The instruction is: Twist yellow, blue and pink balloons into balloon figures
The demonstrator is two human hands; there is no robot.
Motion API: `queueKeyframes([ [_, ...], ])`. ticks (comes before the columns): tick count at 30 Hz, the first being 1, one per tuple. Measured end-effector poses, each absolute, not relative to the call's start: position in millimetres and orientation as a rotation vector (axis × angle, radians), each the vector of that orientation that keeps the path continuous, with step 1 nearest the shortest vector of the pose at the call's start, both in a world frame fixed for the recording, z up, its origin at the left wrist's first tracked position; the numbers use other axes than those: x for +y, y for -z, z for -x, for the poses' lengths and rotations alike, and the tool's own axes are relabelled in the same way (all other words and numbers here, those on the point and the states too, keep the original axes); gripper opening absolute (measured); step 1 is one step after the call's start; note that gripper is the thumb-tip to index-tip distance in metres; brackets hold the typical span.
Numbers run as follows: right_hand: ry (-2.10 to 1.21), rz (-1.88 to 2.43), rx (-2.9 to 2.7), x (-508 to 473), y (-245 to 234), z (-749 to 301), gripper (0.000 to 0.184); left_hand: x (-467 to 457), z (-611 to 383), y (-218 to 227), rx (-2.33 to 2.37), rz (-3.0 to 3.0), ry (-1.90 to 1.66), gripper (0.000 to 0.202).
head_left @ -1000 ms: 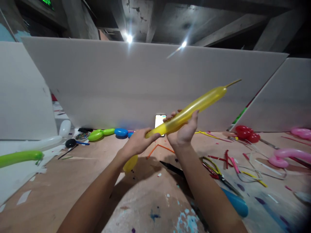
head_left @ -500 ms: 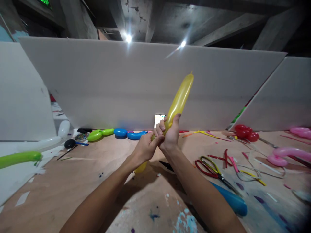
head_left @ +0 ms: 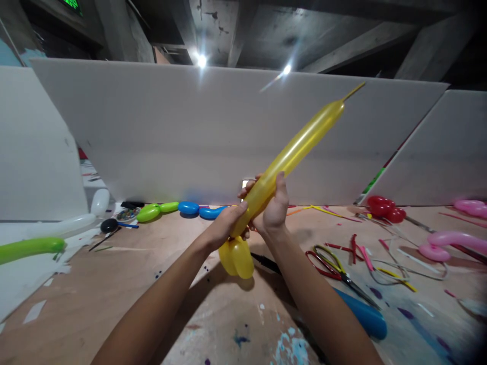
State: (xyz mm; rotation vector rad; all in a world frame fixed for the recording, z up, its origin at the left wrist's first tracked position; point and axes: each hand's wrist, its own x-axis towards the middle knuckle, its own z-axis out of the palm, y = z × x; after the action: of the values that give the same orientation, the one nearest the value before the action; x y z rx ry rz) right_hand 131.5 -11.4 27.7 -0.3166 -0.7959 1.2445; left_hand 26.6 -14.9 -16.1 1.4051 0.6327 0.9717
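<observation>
1. Nearest of all, a bare stretch of table (head_left: pixel 125 294) marked with paint is seen, with a blue cylinder (head_left: pixel 363 314) partly covered by the right forearm.
2. Slightly beyond, scissors (head_left: pixel 344 276) are laid to the right of that forearm, and a black pointed tool (head_left: pixel 266 262) is partly hidden by it.
3. Between the forearms, two rounded lobes (head_left: pixel 243 258) of the yellow balloon (head_left: pixel 297 147) are suspended just below the fingers.
4. The narrow joint above the lobes is closest to the left hand (head_left: pixel 224 223); its thumb is laid along the tube and its fingers are curled around the lower end. How hard they are pressed cannot be told.
5. Higher up, the tube is cradled by the right hand (head_left: pixel 274 208), its thumb raised along the near side and its fingers loosely bent behind.
6. From both hands the long axis is slanted up, away and rightward, and is ended by a thin uninflated tip.
7. Farthest back, a mostly hidden phone (head_left: pixel 247 183) is set before a white panel (head_left: pixel 190 126).
</observation>
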Motion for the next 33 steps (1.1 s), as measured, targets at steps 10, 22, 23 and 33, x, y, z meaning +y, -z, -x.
queueKeyframes([
  [10, -1.382, 0.329, -0.816, -10, -30, -138, 0.063, -20, -35, 20, 0.821, -1.561, -1.1, 0.048],
  [22, -1.323, 0.383, -0.775, -5, -20, -123, 0.061, -16, -33, 27, 1.157, -2.071, -1.217, 0.056],
  [23, -1.323, 0.384, -0.771, -5, -20, -122, 0.06, -15, -34, 29, 1.168, -2.075, -1.228, 0.055],
  [33, -1.324, 0.322, -0.716, -4, -14, -122, 0.05, -14, -35, 33, 1.258, -2.17, -1.222, 0.056],
])
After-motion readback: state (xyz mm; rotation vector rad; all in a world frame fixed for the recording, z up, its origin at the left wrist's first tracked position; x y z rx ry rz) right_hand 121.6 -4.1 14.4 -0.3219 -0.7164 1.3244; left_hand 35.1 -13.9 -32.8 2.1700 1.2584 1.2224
